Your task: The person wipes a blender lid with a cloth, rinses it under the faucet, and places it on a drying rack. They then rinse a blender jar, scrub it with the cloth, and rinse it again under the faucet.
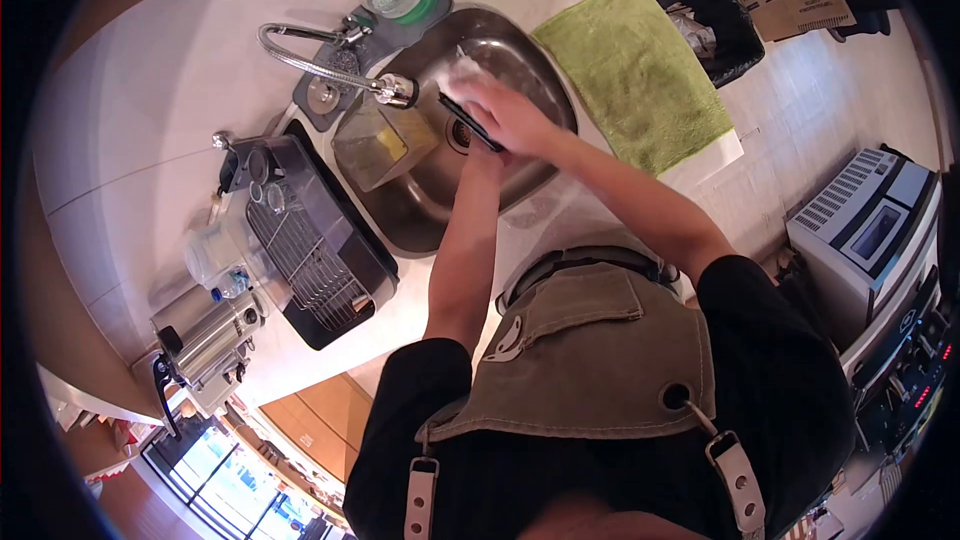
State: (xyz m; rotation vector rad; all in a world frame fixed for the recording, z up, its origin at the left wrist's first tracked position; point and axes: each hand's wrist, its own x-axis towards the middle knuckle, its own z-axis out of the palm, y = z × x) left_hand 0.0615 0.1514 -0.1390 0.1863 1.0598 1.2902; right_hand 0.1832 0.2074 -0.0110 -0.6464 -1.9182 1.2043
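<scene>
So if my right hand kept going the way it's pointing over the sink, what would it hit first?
Most likely the white cloth just past the right hand, then the sink's far wall. Depth is hard to judge from above.

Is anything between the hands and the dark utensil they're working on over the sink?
Nothing visible: the right hand grips the dark utensil over the sink, the left hand mostly hidden beneath; the faucet head is alongside.
</scene>
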